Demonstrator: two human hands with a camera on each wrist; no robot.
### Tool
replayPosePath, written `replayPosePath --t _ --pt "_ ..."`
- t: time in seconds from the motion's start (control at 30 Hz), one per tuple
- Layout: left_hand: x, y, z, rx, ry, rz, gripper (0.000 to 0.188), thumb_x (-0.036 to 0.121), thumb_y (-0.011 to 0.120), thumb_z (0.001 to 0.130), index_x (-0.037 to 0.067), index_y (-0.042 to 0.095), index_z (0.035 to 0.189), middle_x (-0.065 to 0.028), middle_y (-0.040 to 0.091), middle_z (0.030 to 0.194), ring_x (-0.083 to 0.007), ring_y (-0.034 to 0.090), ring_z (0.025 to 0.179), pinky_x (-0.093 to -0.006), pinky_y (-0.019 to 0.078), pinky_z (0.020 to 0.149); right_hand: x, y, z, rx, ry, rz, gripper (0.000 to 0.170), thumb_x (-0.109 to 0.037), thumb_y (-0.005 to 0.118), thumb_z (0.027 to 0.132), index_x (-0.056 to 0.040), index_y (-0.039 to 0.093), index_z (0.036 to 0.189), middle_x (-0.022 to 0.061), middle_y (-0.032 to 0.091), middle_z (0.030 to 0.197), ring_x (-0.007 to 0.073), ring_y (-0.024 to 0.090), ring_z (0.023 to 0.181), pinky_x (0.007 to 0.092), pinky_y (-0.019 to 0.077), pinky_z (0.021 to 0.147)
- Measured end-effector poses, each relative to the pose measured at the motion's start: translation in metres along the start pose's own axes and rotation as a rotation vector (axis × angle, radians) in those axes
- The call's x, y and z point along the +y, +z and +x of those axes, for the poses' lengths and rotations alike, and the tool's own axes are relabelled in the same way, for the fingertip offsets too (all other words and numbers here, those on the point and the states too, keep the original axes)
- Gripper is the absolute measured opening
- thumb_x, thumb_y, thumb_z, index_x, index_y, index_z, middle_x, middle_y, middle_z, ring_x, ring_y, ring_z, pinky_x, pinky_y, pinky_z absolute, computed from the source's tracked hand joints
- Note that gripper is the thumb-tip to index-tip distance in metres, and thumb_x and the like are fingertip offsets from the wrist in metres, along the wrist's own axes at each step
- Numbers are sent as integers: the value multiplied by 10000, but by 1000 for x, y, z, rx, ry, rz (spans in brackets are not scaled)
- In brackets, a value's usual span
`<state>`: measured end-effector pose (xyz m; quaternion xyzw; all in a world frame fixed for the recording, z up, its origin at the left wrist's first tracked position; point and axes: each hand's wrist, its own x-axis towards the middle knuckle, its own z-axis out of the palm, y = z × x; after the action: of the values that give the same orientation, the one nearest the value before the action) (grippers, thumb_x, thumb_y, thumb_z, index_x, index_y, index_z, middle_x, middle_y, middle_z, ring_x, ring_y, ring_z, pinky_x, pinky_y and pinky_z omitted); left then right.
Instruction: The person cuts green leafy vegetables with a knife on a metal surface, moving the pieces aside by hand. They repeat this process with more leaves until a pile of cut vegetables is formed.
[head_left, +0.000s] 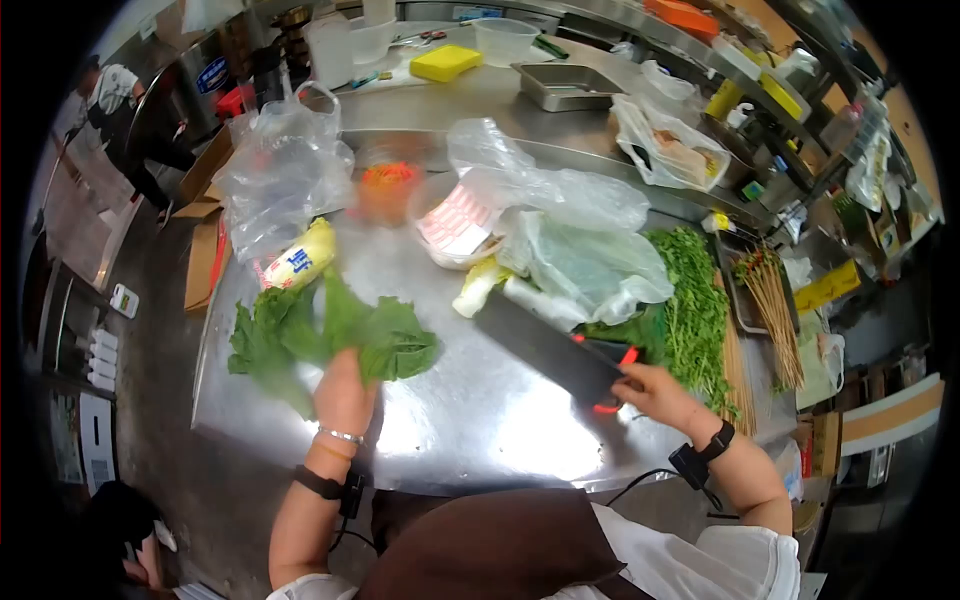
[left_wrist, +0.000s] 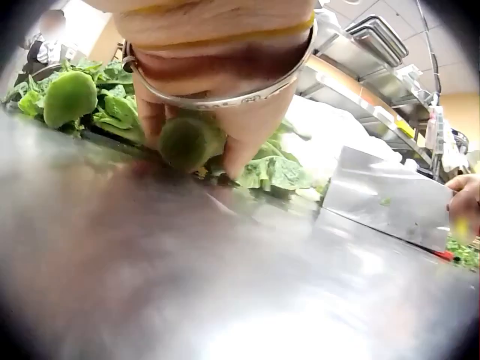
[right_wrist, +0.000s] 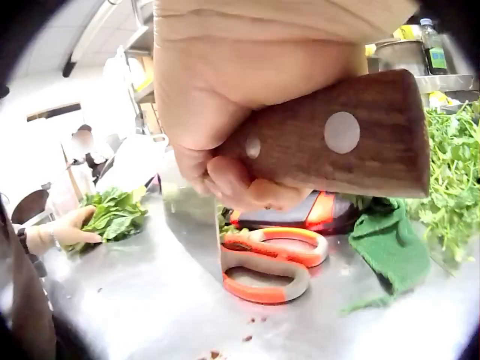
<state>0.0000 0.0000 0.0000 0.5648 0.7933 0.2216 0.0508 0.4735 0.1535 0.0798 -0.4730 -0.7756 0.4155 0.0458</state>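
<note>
My left hand point(head_left: 345, 395) grips leafy greens point(head_left: 402, 342) low over the steel table point(head_left: 430, 430). The left wrist view shows a thick cut stalk end point(left_wrist: 186, 142) between the thumb and fingers, with another stalk point(left_wrist: 70, 99) beside the hand. My right hand point(head_left: 655, 392) holds a cleaver by its wooden handle point(right_wrist: 337, 142). The cleaver's broad, dark blade point(head_left: 545, 345) points toward the table's middle. Scissors with orange and grey handles point(right_wrist: 266, 281) lie below the right hand, near a green cloth point(right_wrist: 394, 247).
Behind the greens lies a yellow-white packet point(head_left: 303, 255) by a plastic bag point(head_left: 285, 165). A bowl point(head_left: 450, 225), a pale green bag point(head_left: 590, 265) and a heap of herbs point(head_left: 690, 310) sit farther back and right. Skewers point(head_left: 770, 310) rest on a tray. Another person point(head_left: 120, 120) stands far left.
</note>
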Motion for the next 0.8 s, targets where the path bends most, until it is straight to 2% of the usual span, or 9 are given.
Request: replayPosePath --t 0.1,0.17,0.3,0.37,0.43,0.6,0.7,0.73,0.8 --pt "-4 13 28 -66 -22 3 530 40 775 789 55 594 1287 -213 658 1207 -409 646 1103 -456 541 919 -2 -35 43 230 -1 -9 242 -149 682 987 42 645 1131 121 690 820 194 641 717 354 534 702" --pt "-9 -5 24 -25 67 -35 509 13 756 794 54 603 1278 -216 661 1160 -410 645 1094 -449 541 915 -3 -37 55 185 38 -76 227 -134 661 997 28 648 1156 59 634 756 137 600 651 323 514 621" --pt "31 -54 -10 -49 316 -250 378 56 701 798 116 717 1171 -112 677 1104 -365 637 1105 -488 515 992 -40 -22 2 -6 248 340 250 -100 640 1006 19 625 1225 -19 604 757 73 578 615 246 483 553" --pt "56 -58 -13 8 633 -99 318 72 684 801 154 748 1102 -51 671 1114 -321 623 1122 -529 465 1061 -37 0 -20 -20 214 364 227 -77 640 997 34 615 1194 -10 618 770 82 585 614 255 496 564" --pt "84 -41 -24 66 721 -178 297 94 666 813 148 727 1098 -41 669 1216 -323 602 1191 -562 433 1105 -66 15 -33 -44 153 202 226 -50 608 1001 19 570 1212 30 612 700 111 614 602 273 490 570" --pt "95 4 -64 -64 592 -179 493 38 671 789 109 680 1277 -153 579 1429 -383 563 1311 -512 459 1135 -50 42 -41 81 -166 -332 247 -80 589 1026 -6 542 1258 18 579 690 102 570 602 294 426 531" --pt "91 -2 -74 -39 560 -245 472 -20 682 762 82 700 1222 -144 613 1372 -359 604 1261 -462 516 1061 -62 31 -38 23 61 69 180 -89 606 1015 1 569 1167 227 684 837 416 653 723 407 507 653" --pt "87 0 -74 7 571 -263 458 -26 681 759 74 703 1205 -133 623 1350 -350 619 1232 -457 528 1035 -50 35 -42 121 -26 24 189 -58 598 1020 4 582 1198 182 687 827 300 653 684 358 496 643" --pt "89 -2 -73 123 599 -264 414 -21 691 756 53 705 1163 -87 664 1178 -311 665 1057 -439 557 896 -54 31 -58 214 -37 45 235 -45 609 1013 2 583 1242 166 694 840 263 646 683 336 492 643"
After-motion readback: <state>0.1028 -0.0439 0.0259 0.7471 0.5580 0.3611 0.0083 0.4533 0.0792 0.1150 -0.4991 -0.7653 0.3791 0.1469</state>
